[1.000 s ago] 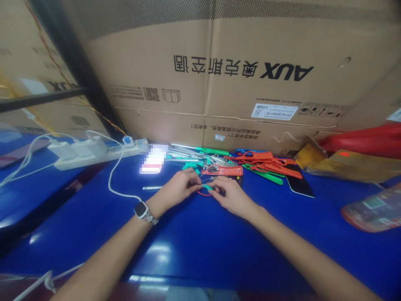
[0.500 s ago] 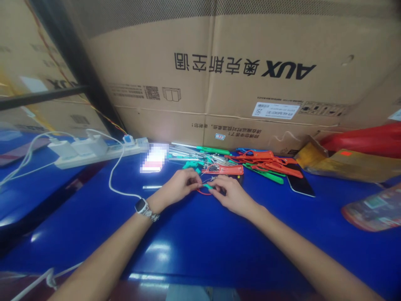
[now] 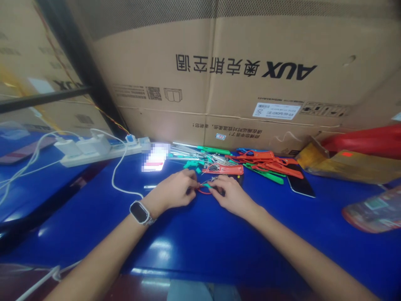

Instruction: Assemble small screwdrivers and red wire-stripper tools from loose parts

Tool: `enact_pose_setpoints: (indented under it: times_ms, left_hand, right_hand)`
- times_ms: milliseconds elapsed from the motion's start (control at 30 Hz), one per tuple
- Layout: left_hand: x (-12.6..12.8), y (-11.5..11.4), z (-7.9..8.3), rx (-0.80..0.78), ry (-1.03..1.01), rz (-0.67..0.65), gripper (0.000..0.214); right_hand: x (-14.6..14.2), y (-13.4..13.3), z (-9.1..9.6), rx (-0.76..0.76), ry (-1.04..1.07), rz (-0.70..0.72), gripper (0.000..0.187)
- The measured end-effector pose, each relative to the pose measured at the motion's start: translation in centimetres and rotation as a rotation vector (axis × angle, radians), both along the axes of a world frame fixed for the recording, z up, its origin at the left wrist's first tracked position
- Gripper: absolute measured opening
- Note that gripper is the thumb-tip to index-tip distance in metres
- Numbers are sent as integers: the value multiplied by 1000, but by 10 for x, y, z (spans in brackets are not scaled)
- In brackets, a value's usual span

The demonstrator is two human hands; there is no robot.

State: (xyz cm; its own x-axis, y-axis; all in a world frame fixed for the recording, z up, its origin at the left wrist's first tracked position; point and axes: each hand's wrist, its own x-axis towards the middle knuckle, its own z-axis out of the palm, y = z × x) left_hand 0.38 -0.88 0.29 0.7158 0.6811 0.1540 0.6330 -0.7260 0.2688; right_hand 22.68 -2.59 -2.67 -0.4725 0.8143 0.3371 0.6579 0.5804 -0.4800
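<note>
My left hand [image 3: 179,190], with a watch [image 3: 139,212] on its wrist, is closed in a pinch at the left end of a thin red loop [image 3: 205,192]. Beside it, my right hand [image 3: 233,194] pinches a small teal plastic piece [image 3: 206,186] between thumb and forefinger, over the loop. How the teal piece and the loop join is too small to make out. Just beyond my fingers lie more teal pieces [image 3: 192,164], a flat orange-red plastic handle [image 3: 230,169] and a heap of thin metal rods [image 3: 188,150].
Orange-red handles [image 3: 283,167] and a green one [image 3: 271,176] lie back right, by a dark phone [image 3: 300,186]. A lit phone [image 3: 155,159], a power strip [image 3: 84,156] and a white cable [image 3: 117,184] are at left. A large carton [image 3: 238,92] stands behind the blue table [image 3: 200,246].
My left hand has turned at the wrist, so its back and the watch face show more. My right hand keeps its pinch on the teal piece in nearly the same place.
</note>
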Motion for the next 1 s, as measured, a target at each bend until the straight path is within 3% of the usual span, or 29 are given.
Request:
enact_pose_setpoints:
  times_ms: [433,667,833,1000]
  left_hand:
    - [-18,15,-5,-158,-159,15,19]
    - [-24,16,-8,-220,-201,143,33]
    - [-30,19,-8,-288,-201,226,28]
    - [-31,20,-5,-324,-193,245,22]
  right_hand:
    - [-4,2,-2,-62,44,-71,9]
    - [-3,2,-2,-69,31,-63,9]
    - [-3,5,6,-129,4,-79,9]
    - [-18,12,19,-19,-33,-53,23]
